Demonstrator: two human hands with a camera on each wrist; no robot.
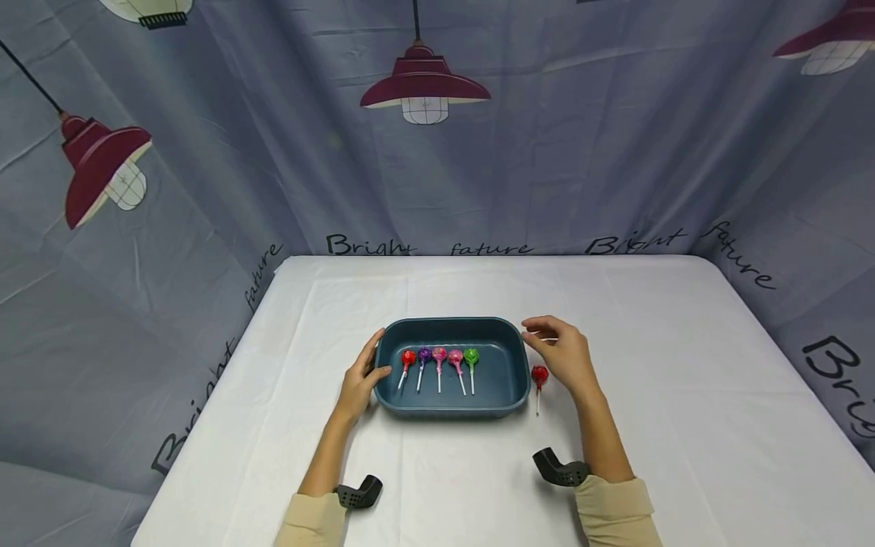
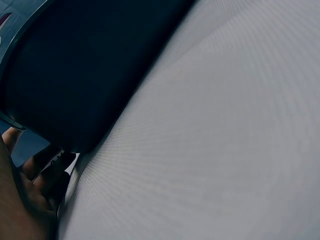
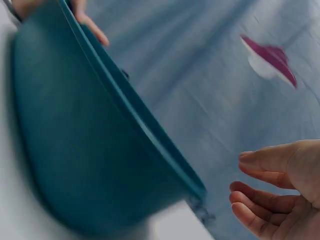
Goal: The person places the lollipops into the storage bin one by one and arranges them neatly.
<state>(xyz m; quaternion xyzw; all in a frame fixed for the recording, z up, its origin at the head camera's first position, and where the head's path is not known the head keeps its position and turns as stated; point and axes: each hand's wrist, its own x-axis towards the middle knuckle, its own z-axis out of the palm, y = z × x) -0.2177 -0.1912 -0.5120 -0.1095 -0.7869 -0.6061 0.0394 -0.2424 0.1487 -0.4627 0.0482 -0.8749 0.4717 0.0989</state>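
Note:
A dark teal rectangular tray [image 1: 502, 372] sits on the white table, with several lollipops lying in a row inside it. From the left, one is a red lollipop [image 1: 408, 357], then a purple lollipop [image 1: 424, 355], pink ones, and a green lollipop [image 1: 471, 355]. My left hand [image 1: 357, 384] grips the tray's left end, thumb over the rim and fingers along the outer wall. Beside the tray's right end, my right hand [image 1: 562, 353] hovers with loosely bent fingers and holds nothing; the right wrist view shows a gap to the tray. Just below that hand lies a dark red lollipop [image 1: 539, 375].
A white cloth covers the table [image 1: 683, 365]. Behind it and along its sides hangs a grey-blue curtain [image 1: 547, 152] printed with lamps and lettering. Black wrist-worn devices stick out inward from the left wrist [image 1: 360, 492] and the right wrist [image 1: 560, 468].

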